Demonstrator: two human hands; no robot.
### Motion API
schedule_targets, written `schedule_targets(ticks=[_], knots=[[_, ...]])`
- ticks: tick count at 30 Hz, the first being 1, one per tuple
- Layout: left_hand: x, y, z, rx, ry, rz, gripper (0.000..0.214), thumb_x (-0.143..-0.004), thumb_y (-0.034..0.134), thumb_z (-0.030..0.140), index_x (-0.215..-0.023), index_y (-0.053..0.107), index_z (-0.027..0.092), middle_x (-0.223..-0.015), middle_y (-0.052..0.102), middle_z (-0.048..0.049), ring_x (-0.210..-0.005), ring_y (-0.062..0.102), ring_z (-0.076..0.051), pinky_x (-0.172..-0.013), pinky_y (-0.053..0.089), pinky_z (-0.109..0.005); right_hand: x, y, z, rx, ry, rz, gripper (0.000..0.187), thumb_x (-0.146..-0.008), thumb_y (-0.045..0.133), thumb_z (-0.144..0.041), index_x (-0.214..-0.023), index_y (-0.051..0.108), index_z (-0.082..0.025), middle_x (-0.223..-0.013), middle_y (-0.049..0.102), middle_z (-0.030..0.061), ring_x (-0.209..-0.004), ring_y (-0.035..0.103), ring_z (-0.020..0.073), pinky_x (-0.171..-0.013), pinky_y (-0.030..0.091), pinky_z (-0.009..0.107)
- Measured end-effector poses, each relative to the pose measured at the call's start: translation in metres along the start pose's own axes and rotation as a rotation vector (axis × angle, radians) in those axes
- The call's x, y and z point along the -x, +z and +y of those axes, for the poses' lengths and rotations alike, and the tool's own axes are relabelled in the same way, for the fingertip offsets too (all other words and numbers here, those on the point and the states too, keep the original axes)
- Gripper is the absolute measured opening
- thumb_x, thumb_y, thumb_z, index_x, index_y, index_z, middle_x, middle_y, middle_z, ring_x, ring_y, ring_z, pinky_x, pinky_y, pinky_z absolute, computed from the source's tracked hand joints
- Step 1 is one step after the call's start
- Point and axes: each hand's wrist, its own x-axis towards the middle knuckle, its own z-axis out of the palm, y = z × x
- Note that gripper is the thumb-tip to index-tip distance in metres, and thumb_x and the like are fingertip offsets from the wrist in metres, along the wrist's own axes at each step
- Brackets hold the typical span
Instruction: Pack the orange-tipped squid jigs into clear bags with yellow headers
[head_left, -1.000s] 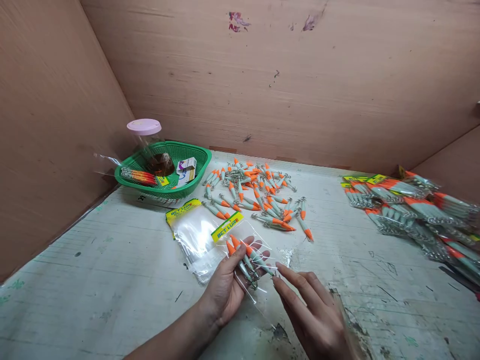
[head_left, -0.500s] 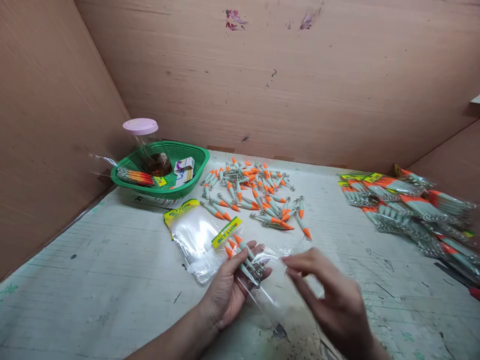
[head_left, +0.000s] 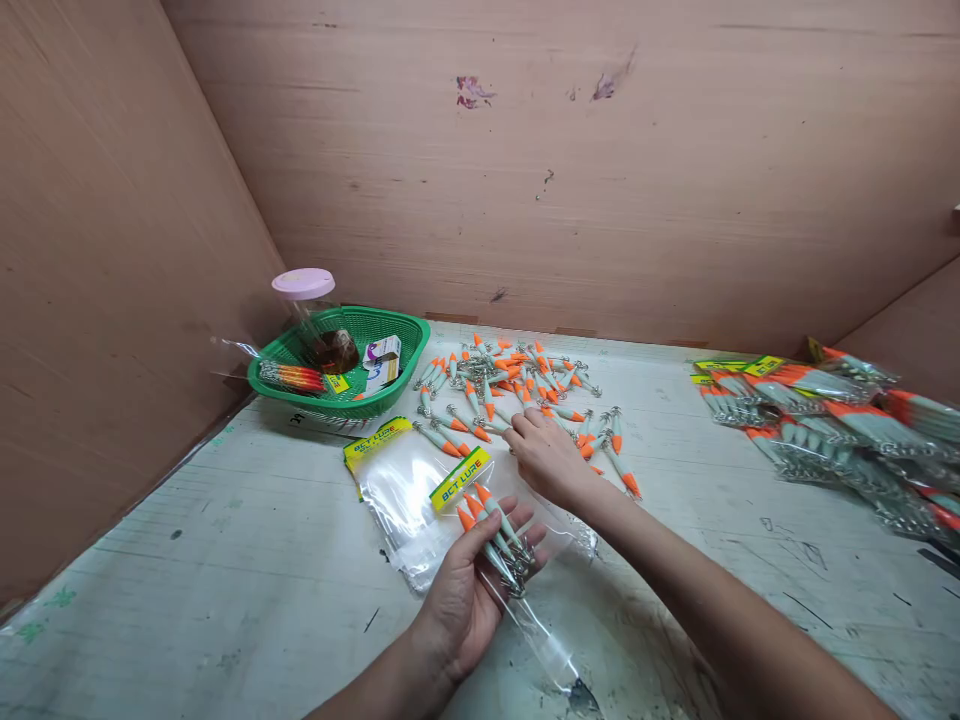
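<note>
My left hand is closed around a clear plastic bag with a yellow "BCT LURE" header. Several pale squid jigs with orange ends lie in it, their metal hooks toward the palm. The bag's lower end hangs down to the right. Over the front of a loose pile of squid jigs, my right hand has its fingers bent downward and drawn together. Its fingertips are partly hidden, and what they pinch is unclear. A stack of flat bags with yellow headers lies beside my left hand.
A green basket at the back left holds a pink-lidded clear jar, a small box and a pack of red-orange jigs. Filled jig packs are heaped at the right. Wooden panels enclose the worktable.
My right hand has left the bag's open end and moved up and left to the loose jigs. My left hand keeps hold of the bag. The view has tilted up slightly.
</note>
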Motion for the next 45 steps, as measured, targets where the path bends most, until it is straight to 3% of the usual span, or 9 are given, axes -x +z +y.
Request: schedule_targets(ticks=[4,6,8,11,14,18,21,31,45], knots=[[0.005,0.005,0.008,0.025,0.002,-0.001,0.029,-0.081,0.059,0.015,-0.109,0.058,0.007,-0.11,0.067,-0.0159,-0.087,0.069,-0.025,-0.072,0.059,-0.035,0.054,-0.016,0.007,-0.022,-0.037,0.02,0.035,-0.076,0.043,0.003,-0.097,0.063,-0.017,-0.109,0.057,0.0129,-0.096,0.05,0.0249,-0.073,0.045,0.036],[0.006,0.008,0.015,0.037,0.031,0.016,0.027,-0.082,0.057,0.015,-0.108,0.059,0.008,-0.11,0.067,-0.0154,-0.089,0.068,-0.025,-0.073,0.059,-0.035,0.087,-0.022,0.012,-0.114,-0.041,0.108,0.043,-0.079,0.038,0.004,-0.111,0.058,-0.017,-0.116,0.053,0.0142,-0.1,0.051,0.0232,-0.073,0.048,0.034],[0.005,0.01,0.022,0.044,0.081,0.027,0.025,-0.083,0.056,0.014,-0.107,0.06,0.009,-0.11,0.067,-0.0147,-0.089,0.068,-0.024,-0.073,0.059,-0.035,0.117,-0.028,0.017,-0.259,0.045,0.231,0.037,-0.085,0.036,-0.001,-0.109,0.058,-0.017,-0.106,0.057,0.013,-0.092,0.055,0.0194,-0.069,0.049,0.031],[0.003,0.01,0.028,0.045,0.132,0.036,0.023,-0.084,0.053,0.013,-0.106,0.061,0.01,-0.108,0.068,-0.0136,-0.09,0.068,-0.023,-0.073,0.06,-0.034,0.147,-0.036,0.016,-0.498,0.316,0.306,0.014,-0.088,0.05,-0.018,-0.084,0.063,-0.018,-0.072,0.059,0.0037,-0.062,0.055,0.0133,-0.054,0.045,0.024],[0.002,0.01,0.029,0.027,0.138,0.039,0.023,-0.084,0.052,0.012,-0.106,0.061,0.009,-0.106,0.069,-0.0137,-0.09,0.068,-0.023,-0.073,0.06,-0.035,0.157,-0.047,0.004,-0.904,0.589,0.291,0.019,-0.082,0.061,-0.034,-0.072,0.065,-0.019,-0.055,0.057,0.0003,-0.048,0.052,0.0115,-0.044,0.042,0.023],[0.0,0.009,0.027,0.002,0.137,0.047,0.024,-0.085,0.051,0.011,-0.107,0.061,0.008,-0.104,0.069,-0.0145,-0.09,0.068,-0.023,-0.073,0.06,-0.035,0.153,-0.064,-0.023,-1.663,0.783,0.398,0.02,-0.076,0.069,-0.038,-0.084,0.068,-0.02,-0.076,0.071,0.0062,-0.063,0.065,0.0166,-0.058,0.053,0.029],[-0.002,0.01,0.027,-0.015,0.146,0.059,0.026,-0.085,0.05,0.01,-0.108,0.06,0.007,-0.104,0.069,-0.0154,-0.089,0.069,-0.023,-0.072,0.06,-0.035,0.148,-0.07,-0.037,-1.902,0.918,0.438,0.019,-0.067,0.077,-0.032,-0.079,0.067,-0.02,-0.073,0.072,0.0055,-0.059,0.064,0.0153,-0.056,0.052,0.028],[-0.004,0.007,0.028,-0.015,0.16,0.05,0.023,-0.085,0.051,0.009,-0.105,0.061,0.007,-0.1,0.07,-0.0149,-0.088,0.069,-0.023,-0.072,0.06,-0.034,0.139,-0.06,-0.038,-2.063,1.027,0.434,0.024,-0.059,0.083,-0.025,-0.076,0.068,-0.018,-0.066,0.069,0.0026,-0.054,0.057,0.0089,-0.05,0.044,0.019],[-0.004,0.007,0.028,0.019,0.127,0.058,0.024,-0.085,0.051,0.01,-0.105,0.061,0.009,-0.102,0.07,-0.0139,-0.087,0.069,-0.022,-0.073,0.06,-0.034,0.137,-0.052,-0.042,-1.981,1.031,0.414,0.025,-0.062,0.081,-0.029,-0.078,0.066,-0.018,-0.067,0.067,0.0024,-0.054,0.054,0.0093,-0.05,0.041,0.021]])
